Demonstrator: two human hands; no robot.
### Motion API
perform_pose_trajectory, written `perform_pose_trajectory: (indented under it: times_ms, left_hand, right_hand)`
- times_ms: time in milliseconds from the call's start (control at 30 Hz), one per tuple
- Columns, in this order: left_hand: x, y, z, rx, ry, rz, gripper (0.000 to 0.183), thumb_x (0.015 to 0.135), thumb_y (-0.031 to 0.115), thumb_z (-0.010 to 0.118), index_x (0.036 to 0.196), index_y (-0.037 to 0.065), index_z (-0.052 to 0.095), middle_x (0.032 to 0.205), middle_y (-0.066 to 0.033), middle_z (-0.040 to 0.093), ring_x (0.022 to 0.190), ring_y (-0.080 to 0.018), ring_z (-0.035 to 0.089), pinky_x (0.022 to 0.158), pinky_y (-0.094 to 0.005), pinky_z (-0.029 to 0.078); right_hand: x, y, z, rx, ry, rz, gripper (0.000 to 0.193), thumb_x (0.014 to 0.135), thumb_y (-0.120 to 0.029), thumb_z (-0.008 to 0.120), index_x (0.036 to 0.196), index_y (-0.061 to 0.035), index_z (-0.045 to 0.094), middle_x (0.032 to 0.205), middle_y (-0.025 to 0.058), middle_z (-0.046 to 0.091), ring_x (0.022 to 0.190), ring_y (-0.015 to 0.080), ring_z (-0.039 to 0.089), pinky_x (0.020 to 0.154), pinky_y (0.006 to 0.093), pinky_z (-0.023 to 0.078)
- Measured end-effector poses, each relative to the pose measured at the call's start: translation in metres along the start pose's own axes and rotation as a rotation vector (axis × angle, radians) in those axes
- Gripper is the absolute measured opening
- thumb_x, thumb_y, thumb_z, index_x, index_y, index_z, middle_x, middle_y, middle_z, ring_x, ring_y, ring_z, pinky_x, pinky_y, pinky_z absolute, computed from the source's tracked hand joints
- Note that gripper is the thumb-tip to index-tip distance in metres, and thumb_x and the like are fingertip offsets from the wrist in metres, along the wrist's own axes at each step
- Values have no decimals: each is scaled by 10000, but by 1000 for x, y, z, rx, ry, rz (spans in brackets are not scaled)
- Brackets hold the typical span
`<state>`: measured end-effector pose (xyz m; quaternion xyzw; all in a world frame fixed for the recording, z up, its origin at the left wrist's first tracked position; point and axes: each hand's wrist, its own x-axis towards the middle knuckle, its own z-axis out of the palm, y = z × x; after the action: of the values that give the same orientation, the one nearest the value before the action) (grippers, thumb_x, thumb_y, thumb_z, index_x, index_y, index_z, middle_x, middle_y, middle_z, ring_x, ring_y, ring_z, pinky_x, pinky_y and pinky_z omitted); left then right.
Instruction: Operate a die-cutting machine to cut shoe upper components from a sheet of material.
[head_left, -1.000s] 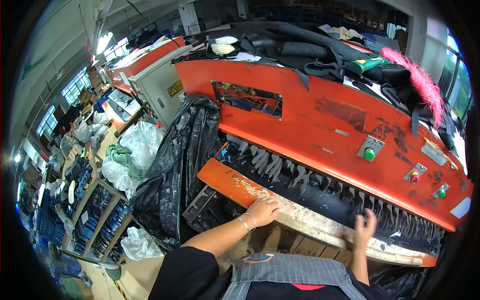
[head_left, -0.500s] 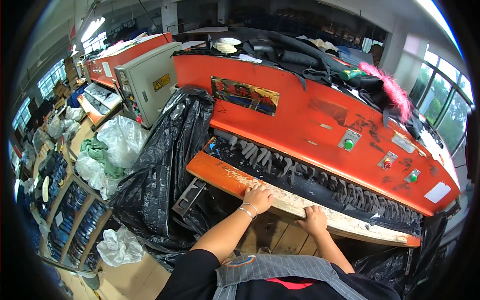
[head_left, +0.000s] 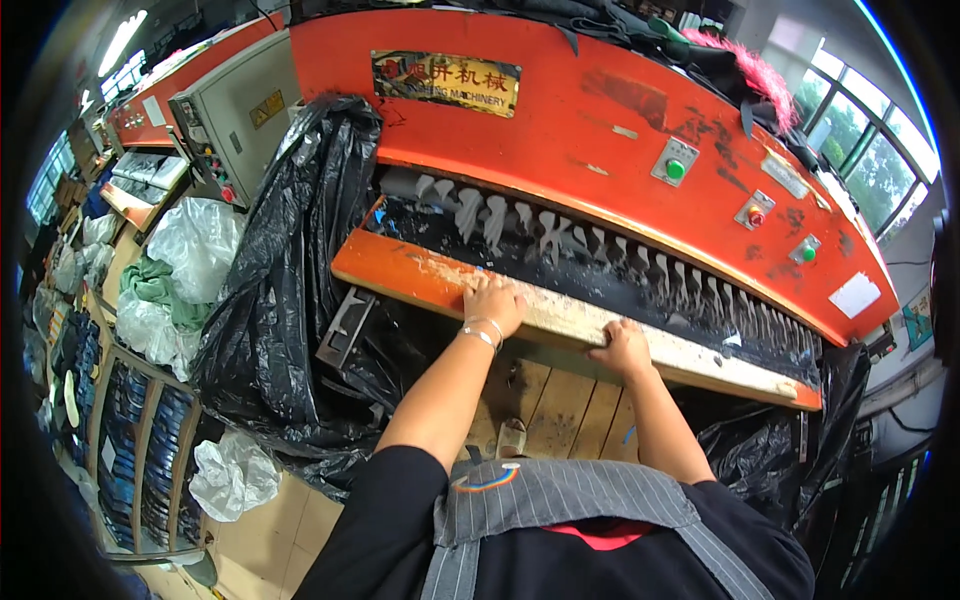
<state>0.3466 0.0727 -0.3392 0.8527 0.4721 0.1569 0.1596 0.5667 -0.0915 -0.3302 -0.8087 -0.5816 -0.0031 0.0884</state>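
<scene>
A long wooden ledge, orange at its left and worn to pale wood elsewhere, runs along the front of a red machine. My left hand, with a bracelet at the wrist, lies on the ledge with its fingers stretched over the top. Farther right, my right hand is curled over the ledge's front edge, its thumb low against the side. Behind the ledge is a dark bed with scraps on it. Grey twisted strips come out in a row from the slot under the red panel.
A large black plastic bag hangs at the machine's left, with another below right. Green and red buttons sit on the panel. At far left are a grey cabinet, clear bags and a rack. Planks lie underfoot.
The view has tilted down, so the machine sits higher in the picture. Both hands remain on the ledge. The grey strips look longer and smoother than before.
</scene>
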Motion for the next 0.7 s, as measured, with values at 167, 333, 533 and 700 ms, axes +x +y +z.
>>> perform_pose_trajectory:
  times_ms: [167, 333, 533, 700]
  left_hand:
    - [-17, 14, -16, -49, -161, 19, 353, 847, 366, 512, 985, 123, 727, 1217, -119, 618, 1173, -320, 530, 1023, -546, 335]
    - [-5, -1, -36, -204, -305, 129, 297, 834, 354, 587, 777, 96, 724, 897, -119, 687, 923, -311, 630, 811, -425, 497]
    - [102, -42, -87, -389, 341, 148, 96, 811, 151, 676, 822, 56, 683, 846, -137, 654, 820, -317, 625, 747, -397, 504]
    - [171, -105, -75, -96, 317, 155, 178, 749, 199, 752, 825, 62, 668, 988, -102, 628, 998, -329, 543, 867, -415, 460]
  right_hand:
    - [-19, 8, -19, -30, -112, -46, 438, 587, -369, 823, 844, -69, 634, 915, 163, 615, 911, 348, 599, 820, 430, 492]
    - [25, 4, -74, 127, -650, -171, 548, 660, -511, 774, 948, -49, 706, 930, 162, 689, 900, 317, 657, 822, 385, 513]
    - [159, -39, -89, 551, -463, -366, 364, 844, -359, 681, 1006, -33, 693, 892, 180, 682, 863, 326, 664, 766, 386, 520]
    - [287, -134, -57, 465, -134, -544, 341, 859, -322, 644, 1024, -26, 677, 1108, 188, 618, 962, 349, 634, 814, 435, 517]
